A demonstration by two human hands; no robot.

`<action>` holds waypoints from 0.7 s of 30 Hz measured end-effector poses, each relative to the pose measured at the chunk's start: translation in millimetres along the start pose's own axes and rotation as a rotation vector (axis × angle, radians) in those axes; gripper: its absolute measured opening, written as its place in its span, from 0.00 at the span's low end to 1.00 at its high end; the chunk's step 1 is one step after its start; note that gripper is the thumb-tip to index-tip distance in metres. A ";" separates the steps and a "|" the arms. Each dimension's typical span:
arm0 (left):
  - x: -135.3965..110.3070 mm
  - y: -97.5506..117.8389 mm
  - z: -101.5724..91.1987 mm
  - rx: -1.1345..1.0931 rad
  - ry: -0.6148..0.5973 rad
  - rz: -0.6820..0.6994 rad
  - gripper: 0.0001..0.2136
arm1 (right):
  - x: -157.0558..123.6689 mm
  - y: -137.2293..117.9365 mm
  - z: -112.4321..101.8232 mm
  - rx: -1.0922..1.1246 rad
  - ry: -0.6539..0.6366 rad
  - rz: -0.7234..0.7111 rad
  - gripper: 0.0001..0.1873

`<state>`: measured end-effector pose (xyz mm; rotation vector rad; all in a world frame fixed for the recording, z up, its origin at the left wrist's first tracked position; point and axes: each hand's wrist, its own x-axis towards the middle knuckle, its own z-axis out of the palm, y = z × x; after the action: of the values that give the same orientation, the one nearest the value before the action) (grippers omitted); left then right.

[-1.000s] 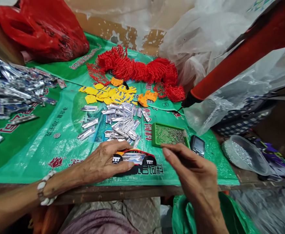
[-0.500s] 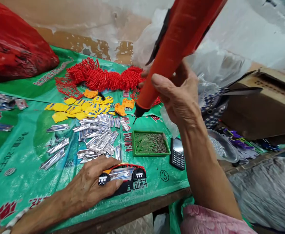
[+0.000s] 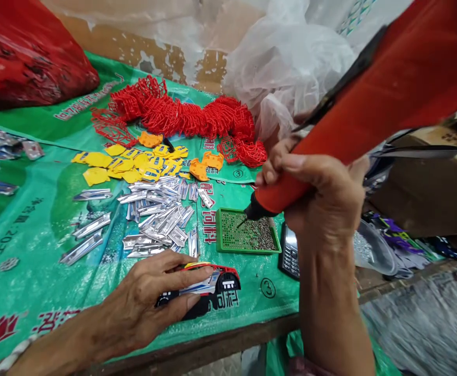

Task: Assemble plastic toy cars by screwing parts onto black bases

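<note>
Wrapped around a red electric screwdriver is my right hand. The thin bit points down and left, over a green screw tray with many small screws in its right part; whether the tip touches them I cannot tell. My left hand grips a toy car near the table's front edge, fingers over its top and thumb along the near side. The car has a red and yellow rim, a silver and blue panel and black wheels; the hand hides its left part.
Silver strips lie left of the tray, with yellow pieces and orange pieces behind. Farther back are red lattice parts and a red bag. A keypad phone, a clear bowl and a cardboard box stand right.
The screwdriver has moved right and tilted over, its bit now above the screw tray. My left index finger has reached forward across the top of the car.
</note>
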<state>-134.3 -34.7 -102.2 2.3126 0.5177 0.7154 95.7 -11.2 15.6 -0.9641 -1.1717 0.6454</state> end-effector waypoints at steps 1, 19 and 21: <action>-0.3 0.0 0.5 0.000 0.019 0.003 0.17 | -5.9 3.7 -0.2 -0.006 0.026 0.006 0.07; -4.3 -5.5 1.4 -0.042 -0.078 -0.020 0.21 | -29.2 30.4 -0.1 -0.146 0.187 0.017 0.12; -4.0 -6.4 0.5 -0.042 -0.089 -0.006 0.21 | -29.6 31.6 -0.7 -0.175 0.184 0.008 0.11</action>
<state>-138.1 -32.5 -108.2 2.2914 0.4648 0.6111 89.5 -21.5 -26.0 -1.1519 -1.0738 0.4549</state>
